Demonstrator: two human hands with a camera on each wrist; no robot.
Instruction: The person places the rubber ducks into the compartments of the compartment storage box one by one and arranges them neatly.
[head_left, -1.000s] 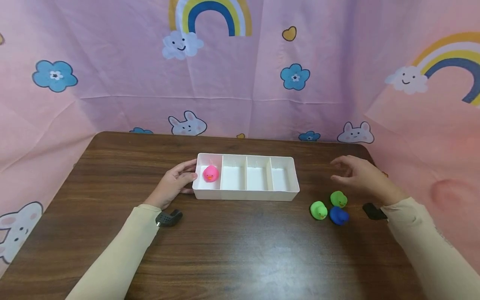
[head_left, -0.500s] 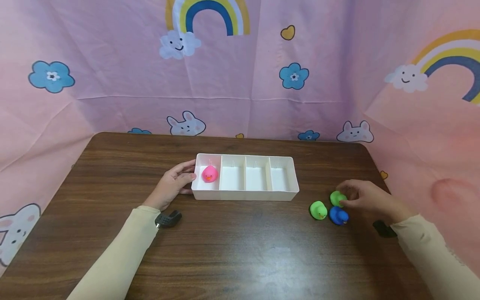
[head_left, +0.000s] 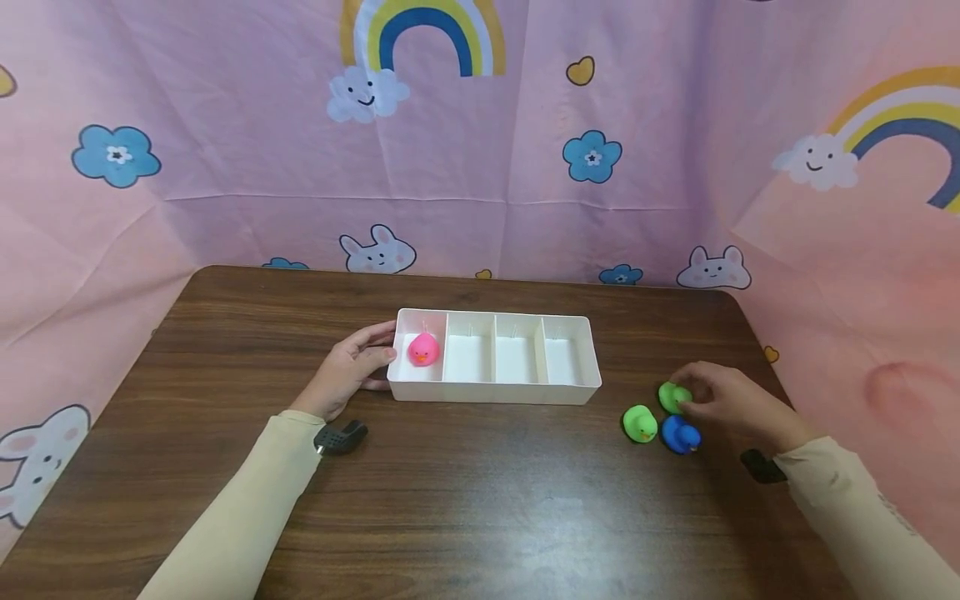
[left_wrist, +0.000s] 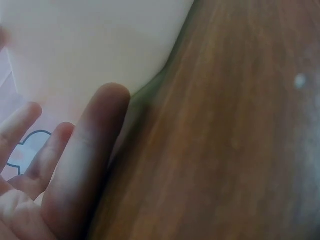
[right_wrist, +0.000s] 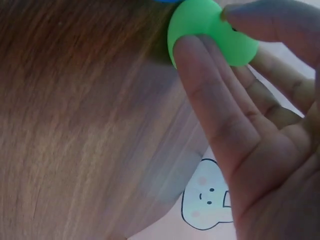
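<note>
Since a second ago, the right hand (head_left: 731, 404) has come down from above the table (head_left: 420, 508) to a green duck (head_left: 670, 398), which it pinches with the thumb on one side and fingers on the other, the grip narrow; whether the duck is off the wood cannot be told. Just beside it, on the person's side of those fingertips, sits a blue duck (head_left: 679, 435), and a second green duck (head_left: 639, 424) sits toward the left hand (head_left: 341, 373), near both. Farther across, between the two hands, stands a white box (head_left: 491, 392) with four compartments in a row. Its end compartment, the one next to the left hand, holds a pink duck (head_left: 423, 350). That hand rests its spread fingers and thumb against the end wall of the box, fairly wide and well apart from the right hand. Behind each hand comes a pale sleeve, the left (head_left: 232, 512) and the right (head_left: 862, 508), with a small black device at each wrist. Beyond both hands, past the table's far edge, hangs a pink cloth (head_left: 465, 171) printed with rainbows, clouds, flowers, hearts and rabbits.
</note>
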